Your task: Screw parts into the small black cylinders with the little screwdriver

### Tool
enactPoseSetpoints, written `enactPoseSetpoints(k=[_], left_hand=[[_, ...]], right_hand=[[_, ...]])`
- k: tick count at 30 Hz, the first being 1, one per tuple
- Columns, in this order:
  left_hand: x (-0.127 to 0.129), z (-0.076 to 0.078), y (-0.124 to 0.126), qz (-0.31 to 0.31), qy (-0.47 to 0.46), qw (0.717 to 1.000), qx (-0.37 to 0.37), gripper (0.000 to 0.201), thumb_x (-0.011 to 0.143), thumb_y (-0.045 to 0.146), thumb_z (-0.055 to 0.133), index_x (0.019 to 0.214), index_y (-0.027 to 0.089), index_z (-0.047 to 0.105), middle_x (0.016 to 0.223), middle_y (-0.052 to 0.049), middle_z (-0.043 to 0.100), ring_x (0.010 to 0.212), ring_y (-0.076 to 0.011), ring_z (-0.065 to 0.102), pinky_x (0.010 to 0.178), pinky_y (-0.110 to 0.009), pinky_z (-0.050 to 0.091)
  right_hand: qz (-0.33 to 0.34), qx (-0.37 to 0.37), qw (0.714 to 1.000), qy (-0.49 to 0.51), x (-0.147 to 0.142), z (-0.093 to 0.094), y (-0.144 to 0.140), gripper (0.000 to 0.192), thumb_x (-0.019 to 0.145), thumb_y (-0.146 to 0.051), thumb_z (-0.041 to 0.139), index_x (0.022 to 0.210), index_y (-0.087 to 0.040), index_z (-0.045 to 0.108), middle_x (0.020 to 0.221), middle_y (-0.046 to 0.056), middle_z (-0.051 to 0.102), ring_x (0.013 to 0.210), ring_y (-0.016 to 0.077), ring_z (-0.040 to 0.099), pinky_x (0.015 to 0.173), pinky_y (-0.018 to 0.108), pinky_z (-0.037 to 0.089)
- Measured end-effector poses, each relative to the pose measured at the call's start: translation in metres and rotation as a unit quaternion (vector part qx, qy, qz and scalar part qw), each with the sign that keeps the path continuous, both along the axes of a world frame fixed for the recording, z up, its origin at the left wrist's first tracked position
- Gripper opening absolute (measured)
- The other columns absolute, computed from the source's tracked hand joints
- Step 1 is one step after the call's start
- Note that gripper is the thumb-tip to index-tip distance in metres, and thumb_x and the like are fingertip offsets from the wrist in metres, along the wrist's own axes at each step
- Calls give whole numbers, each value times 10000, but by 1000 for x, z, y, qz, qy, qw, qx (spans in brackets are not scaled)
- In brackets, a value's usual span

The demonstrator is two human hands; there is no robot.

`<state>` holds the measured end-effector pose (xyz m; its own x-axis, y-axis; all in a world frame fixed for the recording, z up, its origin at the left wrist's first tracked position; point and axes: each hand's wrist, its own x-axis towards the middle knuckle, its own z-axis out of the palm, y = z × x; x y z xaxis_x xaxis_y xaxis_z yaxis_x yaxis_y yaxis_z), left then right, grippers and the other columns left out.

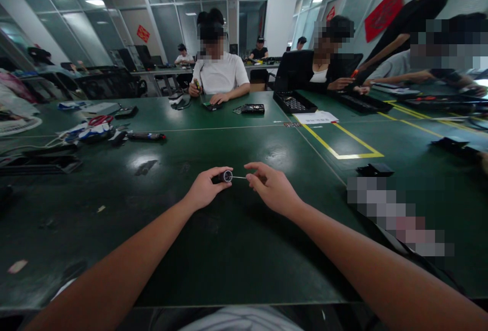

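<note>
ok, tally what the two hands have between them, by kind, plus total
Small black cylinder with a silver end, held in the left hand: 1
Thin pin or bit, pinched in the right hand, at the cylinder's end: 1
Total: 2

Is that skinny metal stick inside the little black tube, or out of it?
Partly in. The thin rod runs sideways from the tube mouth to the right hand; the left hand holds the tube.
</note>
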<state>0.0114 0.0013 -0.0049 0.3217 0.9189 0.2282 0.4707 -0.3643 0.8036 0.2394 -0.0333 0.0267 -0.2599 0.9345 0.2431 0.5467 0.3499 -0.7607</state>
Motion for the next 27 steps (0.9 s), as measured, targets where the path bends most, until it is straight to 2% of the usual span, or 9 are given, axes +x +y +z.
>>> enactPoseSetpoints(k=[5, 10, 14, 17, 21, 23, 25, 27], left_hand=[[-1, -5, 3, -2, -11, 1000, 3, 423, 804, 211, 745, 1220, 263, 696, 1204, -42, 708, 1139, -240, 632, 1069, -436, 429], [-1, -4, 1, -12, 11, 1000, 6, 411, 815, 233, 746, 1220, 281, 696, 1187, -31, 709, 1116, -231, 634, 1046, -429, 433], [0, -2, -1, -19, 20, 1000, 9, 402, 821, 232, 738, 1218, 282, 699, 1191, -32, 709, 1115, -231, 635, 1041, -429, 438], [-1, -5, 2, -5, 6, 1000, 9, 410, 813, 215, 740, 1217, 272, 700, 1204, -35, 708, 1139, -235, 629, 1061, -426, 427], [-3, -9, 5, 7, -13, 1000, 16, 427, 803, 230, 753, 1224, 268, 698, 1203, -36, 710, 1141, -238, 630, 1087, -430, 412], [-3, -10, 5, 4, -11, 1000, 17, 425, 804, 242, 754, 1225, 273, 699, 1200, -36, 711, 1136, -240, 631, 1083, -432, 414], [-3, -8, 4, -1, -3, 1000, 15, 414, 806, 242, 752, 1216, 277, 703, 1190, -35, 712, 1126, -241, 633, 1067, -431, 425], [-2, -7, 3, 0, -1, 1000, 14, 410, 803, 229, 752, 1208, 274, 706, 1176, -35, 715, 1115, -239, 637, 1057, -429, 431]], right_hand=[[7, 23, 1000, -5, -1, 1, -2, 355, 933, -274, 598, 1280, -201, 612, 854, 21, 705, 735, 164, 648, 691, 318, 485], [-20, -2, 1000, -10, 0, 4, -2, 311, 983, -271, 459, 1224, -200, 643, 730, 1, 656, 636, 156, 604, 591, 298, 428], [-25, 27, 999, -7, 1, 2, -2, 329, 941, -220, 496, 1250, -194, 604, 719, -10, 651, 610, 150, 589, 588, 294, 440], [-8, 45, 999, 9, 0, 0, -3, 340, 930, -226, 530, 1263, -186, 582, 784, 8, 683, 667, 159, 629, 645, 308, 489], [-23, 52, 997, 53, -1, 1, -3, 227, 895, -262, 624, 1112, -205, 661, 896, 41, 735, 823, 186, 696, 778, 338, 531], [-34, 54, 996, 56, 0, 2, -2, 207, 888, -295, 654, 1073, -208, 685, 947, 50, 747, 857, 191, 701, 789, 338, 528], [-34, 40, 998, 43, 1, 3, 0, 235, 926, -345, 611, 1100, -206, 684, 906, 43, 741, 806, 184, 693, 736, 325, 517], [-28, 20, 999, 21, 2, 2, 2, 293, 991, -399, 494, 1086, -198, 686, 787, 23, 706, 701, 169, 660, 660, 311, 486]])
